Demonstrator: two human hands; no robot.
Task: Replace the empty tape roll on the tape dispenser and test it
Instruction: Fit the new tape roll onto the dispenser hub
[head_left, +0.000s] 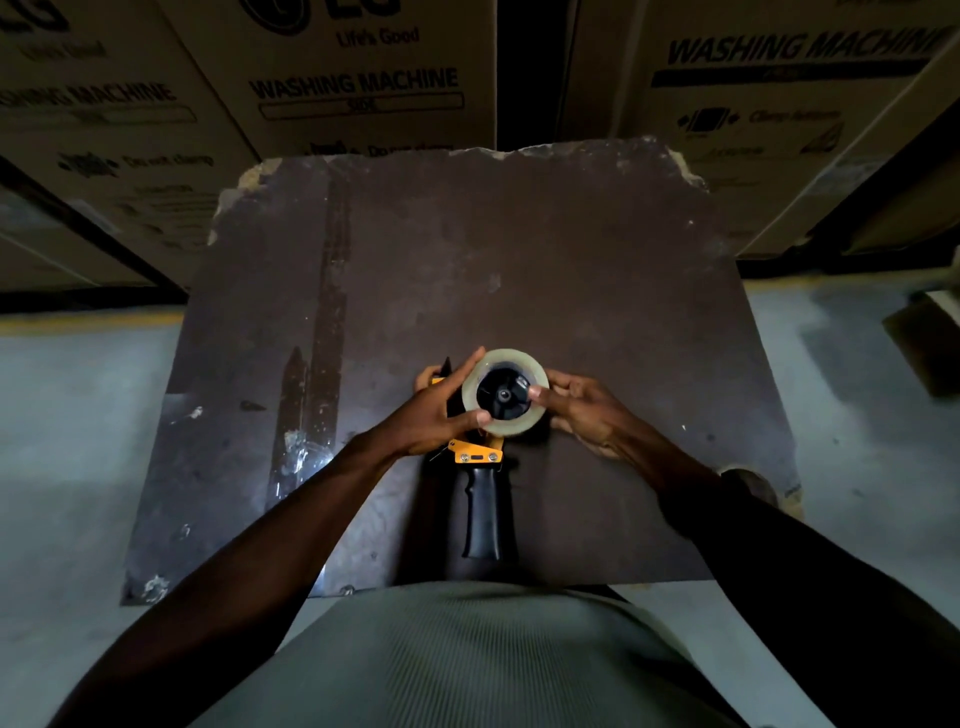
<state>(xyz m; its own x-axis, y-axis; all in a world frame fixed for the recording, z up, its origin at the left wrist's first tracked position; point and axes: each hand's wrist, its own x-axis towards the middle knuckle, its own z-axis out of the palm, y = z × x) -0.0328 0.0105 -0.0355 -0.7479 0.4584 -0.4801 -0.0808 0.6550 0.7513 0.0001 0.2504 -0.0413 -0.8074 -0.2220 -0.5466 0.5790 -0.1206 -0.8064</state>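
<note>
An orange tape dispenser with a black handle lies flat on the dark brown table, its handle pointing toward me. A clear tape roll sits around the dispenser's black hub. My left hand grips the roll's left rim with thumb and fingers and covers the dispenser's front end. From the right, my right hand holds the roll's right edge, its thumb resting on the hub.
Large cardboard washing-machine boxes stand close behind the table's chipped far edge. Old tape strips stick to the table's left part. Grey floor lies on both sides, with a brown object at the right.
</note>
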